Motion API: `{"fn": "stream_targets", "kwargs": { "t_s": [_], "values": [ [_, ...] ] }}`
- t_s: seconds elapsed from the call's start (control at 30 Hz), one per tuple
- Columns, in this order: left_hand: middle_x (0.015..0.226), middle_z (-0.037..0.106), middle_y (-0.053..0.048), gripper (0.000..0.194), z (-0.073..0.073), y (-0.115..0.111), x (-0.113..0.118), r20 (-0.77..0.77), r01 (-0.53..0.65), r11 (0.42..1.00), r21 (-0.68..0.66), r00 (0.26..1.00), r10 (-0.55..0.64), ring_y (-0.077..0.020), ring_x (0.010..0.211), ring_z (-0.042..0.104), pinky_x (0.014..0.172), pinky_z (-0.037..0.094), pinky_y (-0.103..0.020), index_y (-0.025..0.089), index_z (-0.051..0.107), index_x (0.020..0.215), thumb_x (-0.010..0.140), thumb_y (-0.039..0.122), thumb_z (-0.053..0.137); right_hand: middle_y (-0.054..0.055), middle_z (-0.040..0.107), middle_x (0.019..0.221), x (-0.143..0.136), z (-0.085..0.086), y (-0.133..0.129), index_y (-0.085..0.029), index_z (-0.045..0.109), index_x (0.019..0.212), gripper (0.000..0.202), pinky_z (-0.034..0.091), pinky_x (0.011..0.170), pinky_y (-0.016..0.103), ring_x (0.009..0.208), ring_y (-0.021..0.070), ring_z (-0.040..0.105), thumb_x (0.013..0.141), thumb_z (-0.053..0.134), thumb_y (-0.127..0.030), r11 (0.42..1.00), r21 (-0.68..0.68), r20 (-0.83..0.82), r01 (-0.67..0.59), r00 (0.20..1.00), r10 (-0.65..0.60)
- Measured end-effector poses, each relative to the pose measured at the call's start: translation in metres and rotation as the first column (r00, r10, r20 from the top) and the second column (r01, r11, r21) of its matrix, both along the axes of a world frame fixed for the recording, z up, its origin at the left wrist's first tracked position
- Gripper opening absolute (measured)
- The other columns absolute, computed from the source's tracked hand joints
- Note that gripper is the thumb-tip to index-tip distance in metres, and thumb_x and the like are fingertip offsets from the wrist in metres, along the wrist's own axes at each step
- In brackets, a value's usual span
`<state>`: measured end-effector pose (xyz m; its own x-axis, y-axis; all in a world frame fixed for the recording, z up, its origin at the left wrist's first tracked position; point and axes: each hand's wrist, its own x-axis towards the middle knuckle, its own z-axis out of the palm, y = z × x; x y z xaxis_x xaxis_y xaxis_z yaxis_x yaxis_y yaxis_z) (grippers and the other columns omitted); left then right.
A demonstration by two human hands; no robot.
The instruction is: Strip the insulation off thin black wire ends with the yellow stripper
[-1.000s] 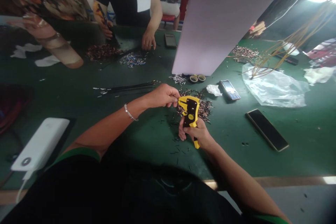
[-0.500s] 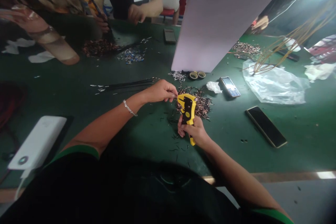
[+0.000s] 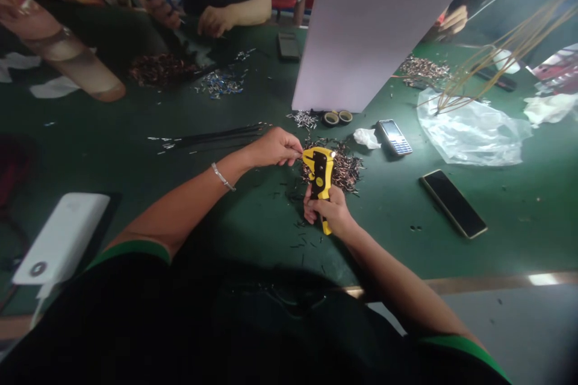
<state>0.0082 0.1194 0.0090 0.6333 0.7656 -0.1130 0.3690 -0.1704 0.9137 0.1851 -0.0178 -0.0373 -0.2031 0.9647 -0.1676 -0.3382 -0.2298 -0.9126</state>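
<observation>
My right hand (image 3: pixel 332 209) is wrapped round the handles of a yellow and black wire stripper (image 3: pixel 321 171), which stands nearly upright with its head at the top. My left hand (image 3: pixel 282 147) pinches a thin wire at the stripper's jaws, its fingertips close to the yellow nose; most of the wire is hidden by the fingers. Behind the stripper spreads a pile of short dark and copper-coloured wire scraps (image 3: pixel 347 169). Long black wires (image 3: pixel 217 135) with bright tips lie on the table to the left of my left hand.
Small silver pieces (image 3: pixel 303 118) and two tape rolls (image 3: pixel 338 117) lie by a pale upright panel (image 3: pixel 350 30). Rightward are a keypad phone (image 3: pixel 394 137), a smartphone (image 3: pixel 454 203) and a plastic bag (image 3: pixel 474 132). A white power bank (image 3: pixel 63 237) lies left. A co-worker's hand (image 3: pixel 215 21) shows across the table.
Both my hands and the stripper keep nearly the same pose against each other. The whole view has shifted slightly. Across the table, the co-worker's hands and yellow-handled tool have moved left.
</observation>
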Motion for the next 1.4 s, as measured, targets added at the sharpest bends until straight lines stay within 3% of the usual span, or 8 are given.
{"fn": "stream_targets", "kwargs": {
  "t_s": [0.43,0.63,0.97,1.13,1.4],
  "values": [
    [0.052,0.063,-0.001,0.003,-0.009,0.003,0.002,0.059,-0.014,0.999,-0.045,0.998,0.017,-0.0054,0.038,0.045,0.039,0.031,-0.023,0.015,0.071,0.071,0.073,0.016,0.07,-0.006,0.058,0.052,0.002,0.005,0.004,-0.018,0.057,0.075,0.021,0.04,0.034,0.024,0.035,0.0082,0.044,0.058,0.063,-0.008,0.998,-0.031,-0.092,-0.048,0.995,0.045],
    [0.05,0.063,0.0,0.004,-0.007,0.0,0.002,0.086,-0.018,0.998,-0.06,0.996,0.023,-0.005,0.037,0.045,0.039,0.032,-0.023,0.014,0.071,0.069,0.07,0.014,0.067,-0.005,0.058,0.055,0.006,-0.001,0.002,-0.017,0.06,0.08,0.019,0.041,0.038,0.025,0.039,0.0092,0.046,0.064,0.065,-0.007,0.997,-0.004,-0.108,-0.083,0.991,0.082],
    [0.06,0.071,-0.006,0.006,-0.011,-0.002,0.004,0.239,-0.036,0.995,-0.091,0.969,0.057,-0.0093,0.044,0.058,0.045,0.046,-0.026,0.014,0.072,0.069,0.068,0.019,0.073,0.001,0.063,0.065,0.019,0.003,0.011,-0.015,0.062,0.089,0.026,0.046,0.052,0.034,0.052,0.0151,0.054,0.063,0.067,-0.014,0.972,0.056,-0.184,-0.23,0.954,0.237],
    [0.061,0.071,-0.005,0.006,-0.006,-0.004,0.004,0.22,-0.088,0.995,-0.04,0.971,0.095,-0.0102,0.05,0.062,0.052,0.049,-0.025,0.013,0.075,0.07,0.067,0.017,0.072,0.003,0.066,0.07,0.021,0.007,0.011,-0.015,0.062,0.096,0.033,0.049,0.061,0.038,0.06,0.0188,0.059,0.062,0.064,-0.014,0.965,0.066,-0.224,-0.255,0.938,0.263],
    [0.057,0.069,-0.002,0.005,-0.004,-0.005,0.005,0.166,-0.164,0.974,0.154,0.976,0.138,-0.0105,0.055,0.062,0.057,0.047,-0.024,0.015,0.077,0.069,0.067,0.016,0.072,0.002,0.066,0.07,0.018,0.007,0.009,-0.016,0.063,0.096,0.035,0.049,0.062,0.039,0.061,0.019,0.059,0.061,0.063,-0.013,0.952,0.074,-0.24,-0.298,0.921,0.307]
  ]
}}
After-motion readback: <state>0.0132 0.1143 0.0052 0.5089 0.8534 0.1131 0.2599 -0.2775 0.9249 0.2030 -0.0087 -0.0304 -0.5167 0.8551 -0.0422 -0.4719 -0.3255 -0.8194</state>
